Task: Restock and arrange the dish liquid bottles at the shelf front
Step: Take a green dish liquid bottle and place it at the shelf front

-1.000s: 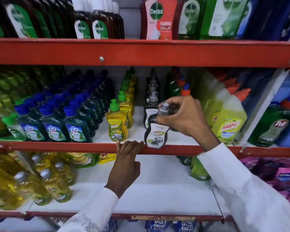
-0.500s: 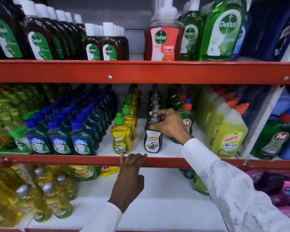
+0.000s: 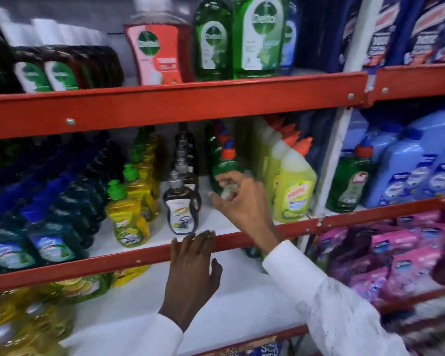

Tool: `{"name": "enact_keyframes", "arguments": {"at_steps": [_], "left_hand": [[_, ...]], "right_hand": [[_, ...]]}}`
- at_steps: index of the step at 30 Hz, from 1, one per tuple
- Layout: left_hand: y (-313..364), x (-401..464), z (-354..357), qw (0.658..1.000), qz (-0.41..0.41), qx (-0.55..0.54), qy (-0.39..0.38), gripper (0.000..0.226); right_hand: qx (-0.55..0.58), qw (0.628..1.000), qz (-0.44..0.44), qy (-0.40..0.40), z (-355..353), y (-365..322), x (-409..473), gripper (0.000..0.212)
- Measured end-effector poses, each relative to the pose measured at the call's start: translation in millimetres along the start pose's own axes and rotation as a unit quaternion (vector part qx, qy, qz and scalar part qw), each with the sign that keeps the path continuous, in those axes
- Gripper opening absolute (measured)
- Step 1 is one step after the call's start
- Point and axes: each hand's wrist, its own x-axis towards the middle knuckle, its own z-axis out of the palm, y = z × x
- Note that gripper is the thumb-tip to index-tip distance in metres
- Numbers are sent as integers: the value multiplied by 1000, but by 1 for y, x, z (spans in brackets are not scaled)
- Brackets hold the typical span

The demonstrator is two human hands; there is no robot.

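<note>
The dark dish liquid bottle [image 3: 181, 211] with a grey pump stands upright at the front of the middle shelf, heading a row of the same bottles. To its left runs a row of yellow bottles [image 3: 126, 222] with green caps. To its right stands a green bottle [image 3: 225, 165] with an orange cap. My right hand [image 3: 242, 201] is curled around that bottle's lower front, thumb across its label. My left hand [image 3: 190, 276] rests flat on the red shelf rail [image 3: 113, 263] below the dark bottle and holds nothing. The view is blurred.
Tall yellow cleaner bottles [image 3: 293, 191] stand close to the right of my right hand. Rows of blue-green bottles [image 3: 49, 242] fill the shelf's left. The red upper shelf [image 3: 165, 104] hangs low overhead. Pink packs [image 3: 396, 253] lie at the lower right.
My right hand let go of the dark bottle, now standing at the shelf front, and moved right onto the green bottle. The camera swung right. My left hand stayed on the rail.
</note>
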Motion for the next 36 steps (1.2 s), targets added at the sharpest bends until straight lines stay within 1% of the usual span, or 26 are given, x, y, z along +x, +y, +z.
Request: {"name": "enact_keyframes", "arguments": {"at_steps": [2,4,6,8,10,13,16,19,23,27,29,31,34,36], "left_hand": [[14,12,5,1000,-7,-5,1,58],[31,22,11,1000,-14,-19,-1,54],[46,28,17,1000,-18,-23,-9,47],[56,28,23,1000,-22,-9,-18,44],[60,26,28,999,-30,-6,-18,44],[60,28,28,998,-49,-23,-13,44],[62,28,24,997,-58,-40,-16,44],[64,28,22,997,-63,-48,-16,44],[65,28,20,997,-62,-51,-22,44],[62,28,21,997,-58,-48,-28,43],[61,27,21,997,-54,-44,-27,45],[61,27,21,998,-45,-42,-28,47],[60,27,18,997,-35,-46,-42,51],[55,25,15,998,-23,-37,-49,55]], "right_hand": [[34,993,14,114,-34,25,-14,16],[66,966,60,241,-66,57,-23,11],[88,930,99,342,-91,92,-24,15],[77,908,123,393,-108,125,-18,26],[43,904,154,396,-122,152,-8,44],[-28,917,199,345,-135,180,6,73],[-68,925,213,306,-140,191,18,87],[-81,922,215,312,-142,193,27,86],[-37,924,202,323,-147,195,29,77],[14,909,183,375,-150,182,12,85],[34,899,164,405,-153,165,1,84],[31,897,139,418,-154,148,-11,82],[-5,906,115,408,-145,119,-28,83],[-18,922,108,370,-127,94,-35,86]]}}
